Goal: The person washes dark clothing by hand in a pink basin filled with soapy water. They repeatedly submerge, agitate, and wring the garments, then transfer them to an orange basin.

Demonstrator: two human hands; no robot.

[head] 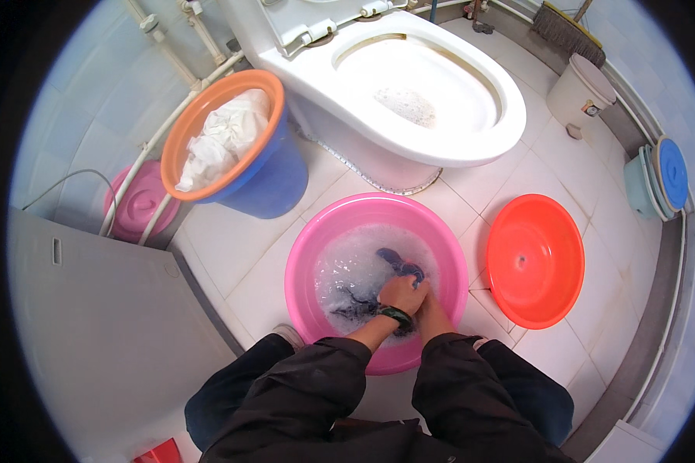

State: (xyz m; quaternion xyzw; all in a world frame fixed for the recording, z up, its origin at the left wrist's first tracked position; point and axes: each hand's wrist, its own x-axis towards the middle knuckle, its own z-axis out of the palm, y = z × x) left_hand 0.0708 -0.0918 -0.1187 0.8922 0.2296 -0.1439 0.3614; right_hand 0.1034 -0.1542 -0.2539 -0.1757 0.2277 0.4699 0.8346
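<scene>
A pink plastic basin (376,204) stands on the floor between my feet, with sudsy water (347,254) inside. My left hand (402,294), with a dark green bangle at the wrist, is closed on a dark blue wet cloth (391,257). Against it, on the right, my right hand (423,292) grips the same cloth; its fingers are partly hidden. Below and to the left of the hands, more dark fabric (353,307) lies partly under the foam.
A white toilet (469,144) with its lid up stands beyond the basin. To the right is a red basin (536,260). An orange basin (171,150) holding white cloth rests on a blue bucket (272,179). A grey panel (104,324) is at left.
</scene>
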